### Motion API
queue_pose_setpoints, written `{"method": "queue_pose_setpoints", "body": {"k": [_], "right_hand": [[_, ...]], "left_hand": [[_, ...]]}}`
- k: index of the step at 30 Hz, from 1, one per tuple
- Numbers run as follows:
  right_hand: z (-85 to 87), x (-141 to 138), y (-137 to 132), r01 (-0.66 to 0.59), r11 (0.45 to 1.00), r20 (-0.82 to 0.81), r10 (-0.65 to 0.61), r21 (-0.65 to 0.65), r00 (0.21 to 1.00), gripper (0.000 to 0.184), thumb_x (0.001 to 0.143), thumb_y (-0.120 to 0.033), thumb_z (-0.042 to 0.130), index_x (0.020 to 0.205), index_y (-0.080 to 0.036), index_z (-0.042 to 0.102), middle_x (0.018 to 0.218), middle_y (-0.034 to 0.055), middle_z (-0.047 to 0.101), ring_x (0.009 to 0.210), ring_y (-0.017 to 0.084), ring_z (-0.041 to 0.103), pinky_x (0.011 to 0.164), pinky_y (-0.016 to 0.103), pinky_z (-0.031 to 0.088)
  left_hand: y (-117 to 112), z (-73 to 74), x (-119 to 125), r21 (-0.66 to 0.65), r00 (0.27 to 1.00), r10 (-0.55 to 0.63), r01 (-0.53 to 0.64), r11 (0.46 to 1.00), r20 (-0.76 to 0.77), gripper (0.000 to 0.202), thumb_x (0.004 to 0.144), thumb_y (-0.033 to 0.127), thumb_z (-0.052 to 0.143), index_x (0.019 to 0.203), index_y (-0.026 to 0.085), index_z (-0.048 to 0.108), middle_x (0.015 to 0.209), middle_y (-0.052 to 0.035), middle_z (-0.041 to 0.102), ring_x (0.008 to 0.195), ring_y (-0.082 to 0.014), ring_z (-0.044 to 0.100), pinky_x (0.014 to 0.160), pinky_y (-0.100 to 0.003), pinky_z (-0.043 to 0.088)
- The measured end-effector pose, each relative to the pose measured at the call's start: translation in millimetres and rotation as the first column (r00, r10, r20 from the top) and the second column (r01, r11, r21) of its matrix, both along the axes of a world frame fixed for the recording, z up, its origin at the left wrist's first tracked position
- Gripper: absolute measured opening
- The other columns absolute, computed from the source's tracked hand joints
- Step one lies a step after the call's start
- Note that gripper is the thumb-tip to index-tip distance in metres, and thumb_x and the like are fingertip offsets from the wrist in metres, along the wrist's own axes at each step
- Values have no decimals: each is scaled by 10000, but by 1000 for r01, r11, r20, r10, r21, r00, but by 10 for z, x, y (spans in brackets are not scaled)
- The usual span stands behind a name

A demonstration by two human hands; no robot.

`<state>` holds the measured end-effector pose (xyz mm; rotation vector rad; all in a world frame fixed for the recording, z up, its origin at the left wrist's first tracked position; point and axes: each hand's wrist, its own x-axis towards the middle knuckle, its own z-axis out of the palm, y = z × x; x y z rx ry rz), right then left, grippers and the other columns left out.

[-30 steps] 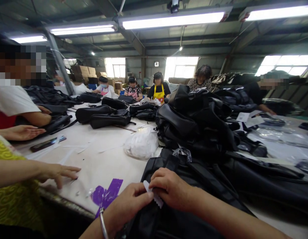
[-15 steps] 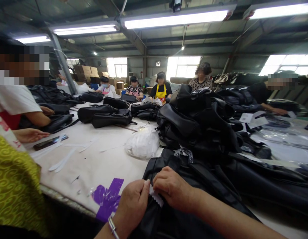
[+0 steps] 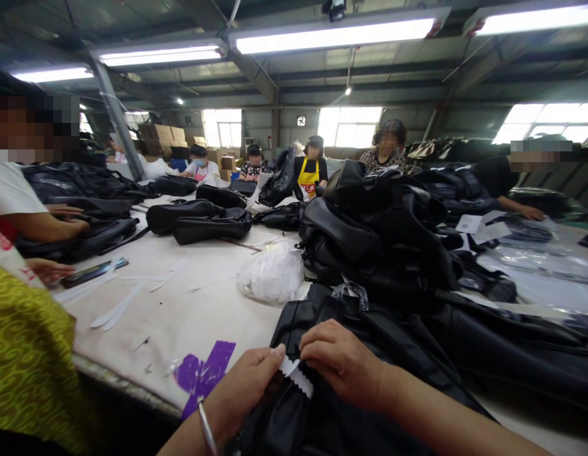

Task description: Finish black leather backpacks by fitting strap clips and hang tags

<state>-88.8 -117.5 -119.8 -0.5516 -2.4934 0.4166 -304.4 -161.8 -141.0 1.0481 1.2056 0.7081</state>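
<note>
Between my two hands is a small white strip with zigzag edges point(image 3: 300, 381), above a black bag point(image 3: 279, 411) that lies at the table's near edge. My left hand point(image 3: 253, 380) pinches one end of the strip between thumb and finger. On the other side my right hand point(image 3: 338, 358) has its fingers curled in a pinch at the strip's upper part. The bag looks like smooth black leather, and my hands and forearms cover some of it. A twist of clear plastic point(image 3: 351, 294) sits on the bag's far end.
A tall pile of black bags point(image 3: 379, 228) rises just beyond my hands. A bundle of white pieces in clear plastic point(image 3: 272, 272) lies left of it. Purple tape point(image 3: 206, 373) is stuck on the white table point(image 3: 180, 304). A phone point(image 3: 94, 272) lies near a co-worker at left.
My hands have drawn slightly apart, showing more of the white strip. Across the table, a black bag is now raised beside the person in the yellow apron. The co-worker at left has shifted left.
</note>
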Motion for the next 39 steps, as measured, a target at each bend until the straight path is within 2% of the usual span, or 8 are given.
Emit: {"method": "queue_pose_setpoints", "body": {"k": [3, 6, 10, 16, 20, 28, 35, 39], "right_hand": [[-77, 200, -3, 176, 982, -52, -179, -62, 982, 169, 924, -168, 496, 1002, -200, 642, 1043, 71, 669, 976, 163, 599, 876, 313, 456], [-151, 365, -25, 234, 967, -29, -238, -96, 971, 170, 918, -170, 501, 966, -202, 661, 1044, 76, 667, 966, 172, 608, 870, 318, 479], [-125, 438, -119, 230, 970, 39, -227, -78, 973, 177, 905, -158, 511, 988, -213, 658, 1075, 71, 658, 972, 179, 601, 902, 345, 457], [68, 265, -237, 97, 990, 160, -113, 106, 981, 223, 891, -218, 558, 1109, -198, 598, 1127, 82, 628, 1044, 215, 532, 890, 375, 383], [47, 110, -241, 80, 971, 233, -134, 227, 963, 143, 897, -281, 551, 984, -177, 596, 977, 73, 635, 919, 215, 519, 809, 375, 347], [-72, 37, -244, -24, 922, 205, -60, 386, 977, 144, 923, -194, 457, 817, -168, 551, 782, 40, 549, 706, 179, 406, 654, 342, 280], [-118, 4, -231, 54, 914, 112, -108, 403, 988, 251, 945, -138, 364, 752, -163, 521, 744, 53, 510, 673, 185, 363, 633, 333, 283], [-198, 6, -227, 71, 936, 120, -119, 345, 986, 237, 958, -145, 370, 779, -164, 523, 755, 46, 517, 686, 179, 381, 650, 326, 295]], "left_hand": [[-76, 99, -56, 66, 997, -62, 64, 996, -40, 478, 826, 618, 525, 744, 150, 574, 601, 53, 422, 544, -93, 317, 498, -220, 255], [-120, 155, -50, 116, 976, -118, 141, 983, -183, 476, 791, 596, 585, 818, 128, 667, 742, -10, 599, 680, -146, 492, 598, -228, 381], [-86, 130, 56, 63, 918, -71, 104, 993, -391, 504, 730, 624, 611, 737, 124, 671, 649, -11, 610, 625, -167, 523, 533, -233, 364], [8, 176, 158, 6, 926, -15, 19, 1000, -376, 449, 792, 564, 545, 644, 143, 600, 567, 12, 525, 546, -131, 461, 489, -230, 331], [1, 203, 185, 17, 908, 41, -38, 999, -416, 361, 786, 480, 565, 620, 160, 566, 566, 20, 513, 549, -126, 452, 484, -228, 325], [45, 119, 252, -17, 979, -23, 20, 1000, -202, 321, 762, 426, 608, 605, 148, 567, 533, 37, 483, 537, -114, 400, 484, -236, 286], [58, 61, 167, -102, 995, -87, 81, 991, -55, 504, 749, 624, 617, 649, 131, 575, 523, 40, 480, 491, -91, 392, 489, -222, 307], [7, 125, 109, -140, 984, -91, 113, 984, 156, 344, 683, 426, 766, 777, 119, 643, 687, -19, 623, 629, -136, 552, 581, -224, 411]]}}
